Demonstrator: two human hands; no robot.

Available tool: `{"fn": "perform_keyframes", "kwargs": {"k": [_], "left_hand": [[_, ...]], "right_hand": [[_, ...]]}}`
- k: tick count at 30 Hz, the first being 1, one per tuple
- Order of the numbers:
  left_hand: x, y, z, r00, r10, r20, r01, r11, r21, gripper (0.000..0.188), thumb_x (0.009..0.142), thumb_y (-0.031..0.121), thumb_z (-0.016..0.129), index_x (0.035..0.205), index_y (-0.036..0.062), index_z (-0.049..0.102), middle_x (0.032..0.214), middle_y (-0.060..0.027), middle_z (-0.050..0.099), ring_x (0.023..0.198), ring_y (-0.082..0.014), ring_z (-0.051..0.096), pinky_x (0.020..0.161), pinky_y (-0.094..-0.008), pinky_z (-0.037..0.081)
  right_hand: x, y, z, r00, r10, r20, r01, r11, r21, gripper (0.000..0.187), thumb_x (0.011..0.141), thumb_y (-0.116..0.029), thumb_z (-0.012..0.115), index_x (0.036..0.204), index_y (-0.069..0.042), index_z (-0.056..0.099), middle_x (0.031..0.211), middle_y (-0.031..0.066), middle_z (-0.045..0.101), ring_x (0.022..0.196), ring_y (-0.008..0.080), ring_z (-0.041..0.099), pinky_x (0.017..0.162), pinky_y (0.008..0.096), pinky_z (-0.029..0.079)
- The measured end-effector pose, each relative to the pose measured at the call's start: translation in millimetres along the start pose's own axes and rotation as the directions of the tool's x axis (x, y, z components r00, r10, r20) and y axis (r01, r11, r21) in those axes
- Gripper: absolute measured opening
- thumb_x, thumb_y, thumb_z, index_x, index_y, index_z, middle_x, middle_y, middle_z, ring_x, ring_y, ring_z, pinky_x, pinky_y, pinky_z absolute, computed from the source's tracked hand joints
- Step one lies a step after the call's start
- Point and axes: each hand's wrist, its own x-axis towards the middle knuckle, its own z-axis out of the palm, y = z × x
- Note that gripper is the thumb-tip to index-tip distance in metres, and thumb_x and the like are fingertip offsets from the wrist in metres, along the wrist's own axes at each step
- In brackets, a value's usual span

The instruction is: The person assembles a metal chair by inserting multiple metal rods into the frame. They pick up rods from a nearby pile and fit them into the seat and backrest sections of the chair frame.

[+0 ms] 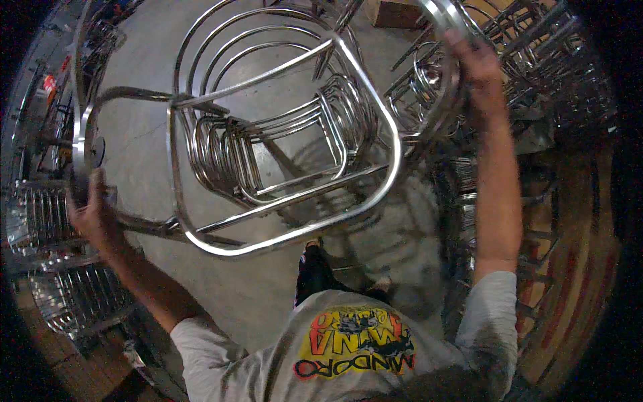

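A shiny chair frame of bent metal tube (288,241) is lifted in front of me, tilted, its right side higher in the picture. My left hand (97,211) is closed around the curved tubing at its left side. At the upper right, my right hand (477,65) grips the tubing of the other side, the fingers partly blurred. Below the raised frame stands a nested stack of similar chair frames (213,157) on the floor. The lifted frame is in front of the stack, so I cannot tell whether the two touch.
Piled metal frames (569,57) crowd the upper right. More tubular frames (80,295) lie in rows at the left. A brown box (395,13) sits at the top. My feet stand on a grey concrete floor (268,271).
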Motion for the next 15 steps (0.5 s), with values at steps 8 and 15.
{"fn": "perform_keyframes", "kwargs": {"k": [8,15], "left_hand": [[-114.1,97.6,-273.9,0.953,0.110,-0.282,-0.111,0.994,0.011,0.064,0.078,0.014,0.078,0.133,-0.0031,0.050,0.125,-0.0132,0.059,0.107,-0.0223,0.058,0.095,-0.0344,0.046],[-270.3,139.5,-390.0,0.980,-0.005,-0.199,-0.016,0.994,-0.105,0.063,0.080,0.013,0.076,0.135,-0.0026,0.048,0.129,-0.0133,0.056,0.111,-0.0232,0.057,0.096,-0.0351,0.045]], "right_hand": [[-175.2,-128.0,-156.2,0.979,-0.129,-0.160,0.144,0.986,0.083,0.043,0.089,-0.038,0.066,0.114,-0.003,0.060,0.093,0.0045,0.062,0.076,0.0135,0.060,0.067,0.0266,0.049],[-328.9,-112.0,-311.3,0.972,0.099,-0.213,-0.088,0.994,0.057,0.038,0.090,-0.035,0.066,0.111,-0.004,0.059,0.091,0.0050,0.063,0.074,0.0131,0.060,0.065,0.0264,0.049]]}}
